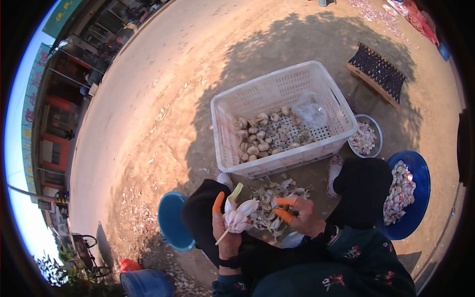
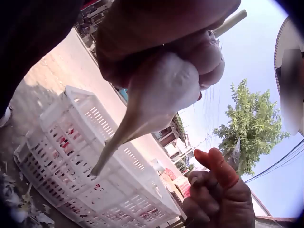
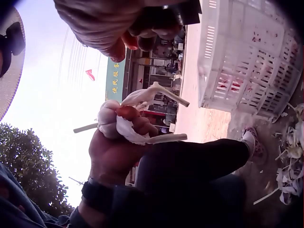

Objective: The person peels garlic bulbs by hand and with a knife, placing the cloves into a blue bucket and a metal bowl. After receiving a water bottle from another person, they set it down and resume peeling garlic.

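My left hand (image 1: 226,225) grips a white garlic bulb (image 1: 238,216) in front of my lap, its orange-capped thumb against the bulb's side. The bulb's stem pokes out below the hand, and a loose skin (image 1: 247,206) flares to the right. The left wrist view shows the garlic bulb (image 2: 171,88) close up under the left hand (image 2: 156,23). My right hand (image 1: 288,208) hovers just right of the bulb. Its orange-capped thumb and forefinger point at the bulb, with nothing between them. In the right wrist view the left hand (image 3: 116,147) clutches the garlic bulb (image 3: 110,121).
A white plastic crate (image 1: 267,89) with several garlic bulbs stands ahead on the dirt. Peelings (image 1: 269,200) litter the ground between my feet. At the right are a metal bowl (image 1: 376,129) of cloves, a blue basin (image 1: 420,173) and a black stool (image 1: 378,72). A blue bucket (image 1: 173,222) stands at the left.
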A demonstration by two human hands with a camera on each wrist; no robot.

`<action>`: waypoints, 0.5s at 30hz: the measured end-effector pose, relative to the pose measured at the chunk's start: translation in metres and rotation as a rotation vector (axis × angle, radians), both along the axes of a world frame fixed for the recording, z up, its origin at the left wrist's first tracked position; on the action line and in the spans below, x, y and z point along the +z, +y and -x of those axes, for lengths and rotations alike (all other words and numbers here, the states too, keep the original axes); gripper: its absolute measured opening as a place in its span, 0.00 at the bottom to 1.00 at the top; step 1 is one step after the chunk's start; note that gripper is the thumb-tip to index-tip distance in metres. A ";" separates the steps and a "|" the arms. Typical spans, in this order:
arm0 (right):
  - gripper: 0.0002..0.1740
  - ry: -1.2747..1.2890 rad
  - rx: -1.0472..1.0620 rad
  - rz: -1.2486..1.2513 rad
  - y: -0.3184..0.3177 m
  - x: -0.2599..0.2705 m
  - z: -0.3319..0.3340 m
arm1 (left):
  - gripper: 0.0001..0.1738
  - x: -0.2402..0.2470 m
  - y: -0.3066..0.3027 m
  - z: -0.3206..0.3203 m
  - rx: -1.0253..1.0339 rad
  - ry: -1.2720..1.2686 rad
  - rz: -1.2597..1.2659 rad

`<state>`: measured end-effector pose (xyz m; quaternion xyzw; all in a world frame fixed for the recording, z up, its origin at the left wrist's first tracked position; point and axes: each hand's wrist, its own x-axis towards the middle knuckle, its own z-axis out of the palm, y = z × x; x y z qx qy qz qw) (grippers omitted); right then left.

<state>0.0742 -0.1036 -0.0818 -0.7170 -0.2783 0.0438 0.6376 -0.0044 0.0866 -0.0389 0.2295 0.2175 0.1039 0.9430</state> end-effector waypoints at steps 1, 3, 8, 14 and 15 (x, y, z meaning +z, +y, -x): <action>0.18 0.062 -0.040 -0.079 0.001 0.009 0.000 | 0.31 0.001 -0.001 0.000 0.001 -0.003 0.233; 0.21 0.148 0.031 -0.013 0.005 0.011 0.002 | 0.31 0.005 -0.012 -0.004 -0.013 0.060 0.013; 0.30 -0.068 0.120 0.018 0.028 0.007 0.007 | 0.31 -0.027 -0.022 -0.002 0.018 0.200 -0.400; 0.29 0.003 0.332 0.167 0.024 0.000 0.000 | 0.34 -0.021 -0.022 -0.008 -0.296 0.237 -1.159; 0.29 0.009 0.331 0.168 0.023 -0.001 -0.002 | 0.34 -0.020 -0.022 -0.009 -0.300 0.241 -1.156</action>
